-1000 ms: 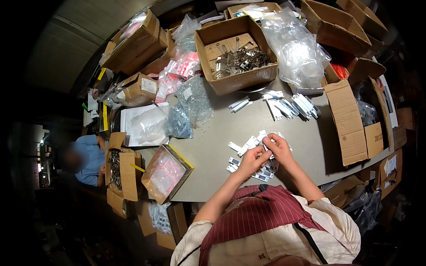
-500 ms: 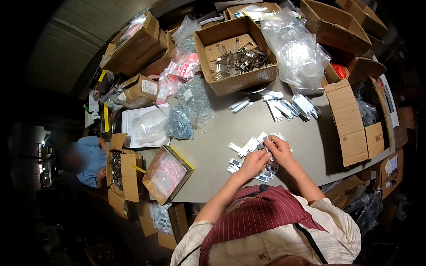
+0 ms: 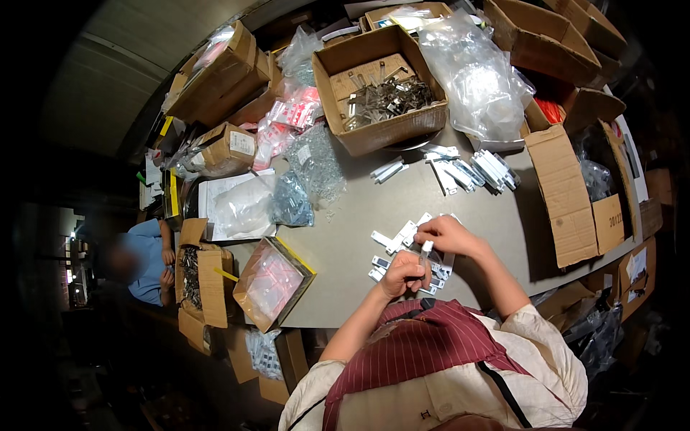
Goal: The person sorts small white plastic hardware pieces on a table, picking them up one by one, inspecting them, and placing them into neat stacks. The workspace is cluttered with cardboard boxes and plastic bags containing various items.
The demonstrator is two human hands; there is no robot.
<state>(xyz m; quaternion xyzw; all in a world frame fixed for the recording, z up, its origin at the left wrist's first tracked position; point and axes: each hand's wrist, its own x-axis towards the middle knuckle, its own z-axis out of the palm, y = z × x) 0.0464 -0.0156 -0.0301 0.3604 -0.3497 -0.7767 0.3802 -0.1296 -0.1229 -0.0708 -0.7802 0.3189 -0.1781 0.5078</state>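
I see a slim, white-tipped piece (image 3: pixel 427 248) jutting from my left hand (image 3: pixel 405 275), fingers curled shut around it. My right hand (image 3: pixel 445 235), fingers bent, is just beyond; its grip I cannot tell. Flat white rectangular pieces (image 3: pixel 390 242) spread beneath both on the smooth grey bench (image 3: pixel 338 258).

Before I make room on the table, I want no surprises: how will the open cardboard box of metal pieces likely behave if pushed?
The cardboard box will probably feel heavy for its size, given the heaped metal pieces inside. They look loose, so they may slide if it tilts. Its walls seem fairly stiff, standing upright.
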